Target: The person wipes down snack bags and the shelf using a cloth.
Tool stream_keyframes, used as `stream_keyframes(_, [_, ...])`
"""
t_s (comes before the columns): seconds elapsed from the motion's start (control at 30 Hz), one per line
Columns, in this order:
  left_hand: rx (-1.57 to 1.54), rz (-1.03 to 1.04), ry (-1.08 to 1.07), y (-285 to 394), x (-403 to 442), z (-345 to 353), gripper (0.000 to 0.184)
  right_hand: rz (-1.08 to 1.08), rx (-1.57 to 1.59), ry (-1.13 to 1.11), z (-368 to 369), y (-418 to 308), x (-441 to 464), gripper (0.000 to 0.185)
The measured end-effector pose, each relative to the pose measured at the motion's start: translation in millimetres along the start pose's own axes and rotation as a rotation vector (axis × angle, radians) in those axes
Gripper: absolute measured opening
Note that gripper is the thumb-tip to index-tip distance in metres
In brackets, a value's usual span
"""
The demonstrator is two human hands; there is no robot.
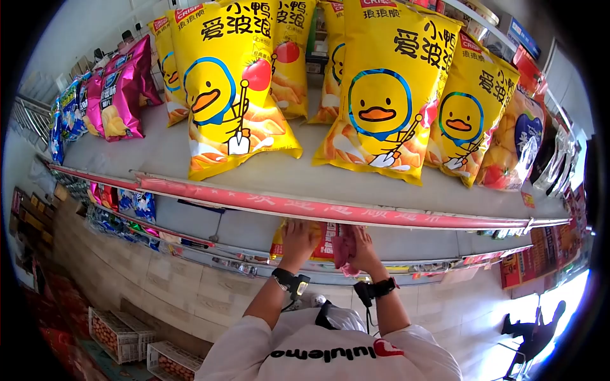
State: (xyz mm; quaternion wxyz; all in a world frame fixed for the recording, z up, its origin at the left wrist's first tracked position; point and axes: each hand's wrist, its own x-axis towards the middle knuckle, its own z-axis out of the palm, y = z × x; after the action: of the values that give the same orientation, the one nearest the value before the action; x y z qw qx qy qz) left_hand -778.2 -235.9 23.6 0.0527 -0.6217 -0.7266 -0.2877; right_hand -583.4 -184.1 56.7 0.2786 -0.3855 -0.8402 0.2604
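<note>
On the lower shelf, partly under the upper shelf's edge, lies a red and yellow snack bag [325,242]. My left hand [299,244] grips the bag's left side, its fingertips close to the overhanging edge. At the bag's right side, my right hand [365,251] is closed on a crumpled pink cloth [345,247]. Whether the right fingers also touch the bag is hidden by the cloth. Each wrist wears a dark strap with a small device. Above both hands, several yellow chip bags [381,95] with a duck picture stand upright on the upper shelf.
A red label strip [286,204] runs along the upper shelf's front edge, just above my hands. Pink snack bags [117,95] stand at the upper left. White crates [121,333] sit on the tiled floor at lower left. A dark seat-like shape [535,336] is at lower right.
</note>
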Motion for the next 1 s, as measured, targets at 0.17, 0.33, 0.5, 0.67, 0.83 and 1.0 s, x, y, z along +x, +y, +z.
stream_keyframes(0.17, [0.176,-0.042,-0.027,9.7,2.9,4.2,0.047,-0.191,-0.029,0.006,40.2,-35.7,21.0,0.066])
stream_keyframes(0.33, [0.195,-0.031,-0.04,2.5,-2.2,14.3,0.05,-0.16,-0.04,0.15,41.7,-43.7,15.0,0.046])
stream_keyframes(0.5, [0.152,-0.046,-0.075,8.9,0.9,3.9,0.052,0.052,-0.071,0.246,21.7,2.6,-11.6,0.032])
stream_keyframes(0.67, [0.114,-0.052,-0.026,4.5,-0.4,9.4,0.049,0.356,0.02,0.279,16.0,32.4,-33.2,0.029])
stream_keyframes(0.83, [0.14,-0.086,-0.041,5.7,2.3,11.0,0.043,0.253,0.222,0.726,16.0,-20.6,-4.9,0.027])
stream_keyframes(1.0, [0.183,-0.055,-0.016,3.6,1.5,9.4,0.038,0.01,0.019,0.346,31.3,-34.3,9.2,0.035])
